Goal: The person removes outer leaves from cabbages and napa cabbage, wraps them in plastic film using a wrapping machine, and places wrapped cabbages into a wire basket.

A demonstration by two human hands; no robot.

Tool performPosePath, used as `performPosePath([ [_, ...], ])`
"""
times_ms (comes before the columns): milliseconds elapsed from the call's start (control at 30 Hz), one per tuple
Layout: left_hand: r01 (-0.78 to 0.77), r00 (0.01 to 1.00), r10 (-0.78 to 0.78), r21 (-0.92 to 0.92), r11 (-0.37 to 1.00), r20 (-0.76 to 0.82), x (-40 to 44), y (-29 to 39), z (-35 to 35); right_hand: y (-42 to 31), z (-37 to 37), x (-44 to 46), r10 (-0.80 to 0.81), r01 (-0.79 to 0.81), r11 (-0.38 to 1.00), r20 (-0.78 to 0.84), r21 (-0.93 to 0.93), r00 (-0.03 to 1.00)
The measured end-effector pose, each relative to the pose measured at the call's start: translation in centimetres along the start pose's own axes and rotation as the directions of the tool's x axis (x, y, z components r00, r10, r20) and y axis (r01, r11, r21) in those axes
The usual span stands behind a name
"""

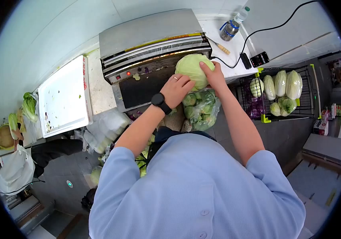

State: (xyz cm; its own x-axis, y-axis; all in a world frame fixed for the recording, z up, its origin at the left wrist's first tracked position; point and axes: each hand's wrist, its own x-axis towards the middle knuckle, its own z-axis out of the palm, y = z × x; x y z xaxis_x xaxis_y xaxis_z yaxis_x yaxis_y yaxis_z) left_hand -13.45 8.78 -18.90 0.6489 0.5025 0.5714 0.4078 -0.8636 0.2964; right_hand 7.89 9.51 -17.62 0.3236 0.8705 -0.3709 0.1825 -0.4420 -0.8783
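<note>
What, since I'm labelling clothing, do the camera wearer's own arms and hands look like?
Both sleeves are light blue and short, leaving the forearms bare. The left hand is ungloved, with a slim ring on one finger; that arm wears a black, round-faced watch. The right hand is also ungloved, and no watch shows on that side.

The wrapping machine (150,34) stands on the counter (101,89). To its left lies a tray (65,91); lettuce (29,106) is left of that. A cabbage (190,67) is at the machine's front right corner, between left hand (176,89) and right hand (213,75). A bag of vegetables (200,110) sits on the near side of this cabbage. Right of the machine lie a wooden-handled tool (223,48) and, beyond it, a bottle (229,30). A phone (260,59) rests at the counter's right end. Farther right, a basket (308,89) contains more cabbages (281,83).
</note>
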Motion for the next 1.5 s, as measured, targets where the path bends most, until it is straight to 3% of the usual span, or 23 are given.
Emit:
performPosePath([
  [100,-0.02,0.986,0.019,0.005,1.0,0.165,0.0,-0.8,-0.9,-0.3,0.0,0.1,0.041,-0.041,0.997,0.015,0.06,0.999],
  [200,-0.161,0.986,0.162,-0.043,0.986,0.041,-0.7,-1.6,-1.3,-0.7,-0.4,0.1,0.103,-0.106,0.99,0.036,0.096,0.994],
  [400,-0.139,0.989,0.143,-0.087,0.987,0.042,-3.2,-2.2,-1.9,-0.8,-0.8,-0.1,0.169,-0.177,0.977,0.078,0.118,0.983],
  [700,0.155,0.987,-0.151,-0.104,0.982,0.05,-11.3,-1.0,-2.2,1.6,-1.3,0.7,0.205,-0.24,0.925,0.145,0.293,0.968],
  [767,0.315,0.947,-0.313,-0.027,0.949,0.069,-13.3,-0.1,-4.4,1.9,-1.5,0.8,0.214,-0.259,0.91,0.168,0.324,0.962],
  [833,0.554,0.83,-0.556,0.057,0.831,0.049,-17.1,0.5,-6.2,1.7,-1.5,0.7,0.234,-0.275,0.912,0.163,0.304,0.958],
  [933,0.807,0.542,-0.819,0.155,0.57,0.19,-25.0,1.2,-9.9,0.7,-0.6,-0.5,0.211,-0.223,0.956,0.081,0.191,0.974],
  [1000,0.867,0.332,-0.907,0.294,0.402,0.26,-30.5,2.3,-11.4,0.8,-0.5,-0.6,0.183,-0.199,0.955,0.093,0.219,0.979],
  [1033,0.897,0.165,-0.919,0.333,0.291,0.359,-30.5,3.6,-13.1,0.8,-0.5,-0.6,0.165,-0.183,0.954,0.093,0.236,0.982],
  [1100,0.817,0.114,-0.88,0.46,0.347,0.461,-32.0,4.9,-14.2,0.8,-0.4,-0.9,0.146,-0.157,0.966,0.069,0.205,0.987],
  [1133,0.769,0.139,-0.885,0.515,0.379,0.444,-31.4,5.2,-14.1,0.8,-0.3,-1.1,0.136,-0.144,0.971,0.055,0.189,0.989],
  [1200,0.863,0.364,-0.88,0.244,0.442,0.305,-27.4,3.7,-12.2,4.1,-0.4,-0.1,-0.106,0.101,0.989,0.048,0.104,0.993],
  [1233,0.826,0.526,-0.81,0.071,0.559,0.26,-23.5,3.1,-11.9,5.2,-0.4,0.1,-0.224,0.221,0.974,0.051,0.06,0.973],
  [1267,0.797,0.568,-0.771,0.04,0.602,0.288,-18.8,2.7,-11.8,5.1,-0.4,-0.3,-0.245,0.242,0.969,0.064,0.053,0.967],
  [1300,0.631,0.762,-0.621,0.004,0.775,0.184,-16.6,1.5,-10.1,4.6,-0.3,-0.9,-0.268,0.265,0.963,0.073,0.047,0.961],
  [1333,0.501,0.857,-0.49,-0.038,0.865,0.157,-12.9,0.9,-9.2,4.3,-0.3,-1.2,-0.291,0.288,0.957,0.078,0.041,0.954],
  [1400,0.22,0.967,-0.213,-0.039,0.975,0.141,-7.0,-0.5,-6.9,4.5,-0.4,-1.0,-0.306,0.304,0.952,0.088,0.04,0.948],
  [1500,-0.104,0.982,0.102,0.007,0.995,0.157,-2.8,-4.1,-2.6,4.4,-0.7,-0.8,-0.295,0.296,0.955,0.108,0.005,0.949],
])
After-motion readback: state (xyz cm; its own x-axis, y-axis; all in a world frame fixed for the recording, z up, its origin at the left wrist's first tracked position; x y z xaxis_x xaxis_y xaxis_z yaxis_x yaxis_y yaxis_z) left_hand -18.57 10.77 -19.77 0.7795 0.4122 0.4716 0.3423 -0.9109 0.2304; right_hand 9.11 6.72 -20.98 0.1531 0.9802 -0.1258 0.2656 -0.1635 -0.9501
